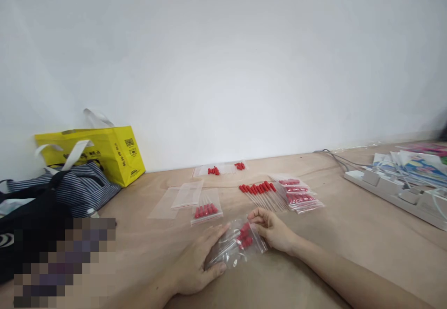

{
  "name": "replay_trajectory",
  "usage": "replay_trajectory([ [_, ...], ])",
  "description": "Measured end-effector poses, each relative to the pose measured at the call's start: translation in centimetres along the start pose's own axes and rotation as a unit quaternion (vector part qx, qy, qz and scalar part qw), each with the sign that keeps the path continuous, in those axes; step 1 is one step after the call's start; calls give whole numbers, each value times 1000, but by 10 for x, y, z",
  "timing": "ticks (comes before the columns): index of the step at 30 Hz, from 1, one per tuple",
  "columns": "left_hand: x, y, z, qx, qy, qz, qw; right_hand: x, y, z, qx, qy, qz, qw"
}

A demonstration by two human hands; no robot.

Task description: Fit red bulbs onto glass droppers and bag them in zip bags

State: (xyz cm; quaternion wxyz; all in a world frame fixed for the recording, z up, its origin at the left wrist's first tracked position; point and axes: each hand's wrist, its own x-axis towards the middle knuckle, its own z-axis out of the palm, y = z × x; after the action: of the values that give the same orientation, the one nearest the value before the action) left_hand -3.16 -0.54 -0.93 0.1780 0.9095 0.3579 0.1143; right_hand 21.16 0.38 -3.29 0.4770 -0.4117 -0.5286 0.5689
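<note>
A clear zip-lock bag (pixel 228 246) with several red-handled thin rods in it is between my hands, just above or on the table. My left hand (pixel 200 260) grips its left end, thumb on the near side and fingers along the far side. At the zip end, my right hand (pixel 268 230) pinches the bag's edge between thumb and fingers. The red handles (pixel 245 237) lie toward the right hand inside the bag. Beyond my hands, a filled bag (pixel 206 210) lies on the left, and loose red-handled rods (pixel 258 188) are fanned out on the right.
Flat clear bags (pixel 186 195) lie left of centre. Filled bags (pixel 298 196) are stacked on the right, with more filled bags (pixel 223 170) near the wall. A white power strip (pixel 391 197) stands at right. At left sit a yellow bag (pixel 122 157) and a striped bag (pixel 89 190).
</note>
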Motion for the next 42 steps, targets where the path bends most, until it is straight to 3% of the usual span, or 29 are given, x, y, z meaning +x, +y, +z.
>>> replay_trajectory([
  [5,0,1,0,-4,4,-5,1000,7,10,5,-67,25,29,997],
  [8,0,1,1,0,-2,-13,1000,9,8,4,-167,44,26,985],
  [12,0,0,-1,8,-8,-11,1000,17,-10,-12,-374,81,-17,924],
  [17,1,-3,0,12,-2,-8,1000,40,-32,-27,-461,140,-43,875],
  [22,0,-5,2,3,2,-6,1000,70,-34,-8,-540,185,-12,821],
  [26,-1,-5,2,-3,2,-4,1000,85,-28,12,-572,195,16,797],
  [33,0,1,-3,-11,-5,-7,1000,82,-29,19,-546,187,-8,817],
  [38,-1,2,-3,-11,-13,-10,1000,58,-41,-12,-453,180,-80,870],
  [42,0,0,0,-8,-5,0,1000,31,-32,-36,-334,223,-116,909],
])
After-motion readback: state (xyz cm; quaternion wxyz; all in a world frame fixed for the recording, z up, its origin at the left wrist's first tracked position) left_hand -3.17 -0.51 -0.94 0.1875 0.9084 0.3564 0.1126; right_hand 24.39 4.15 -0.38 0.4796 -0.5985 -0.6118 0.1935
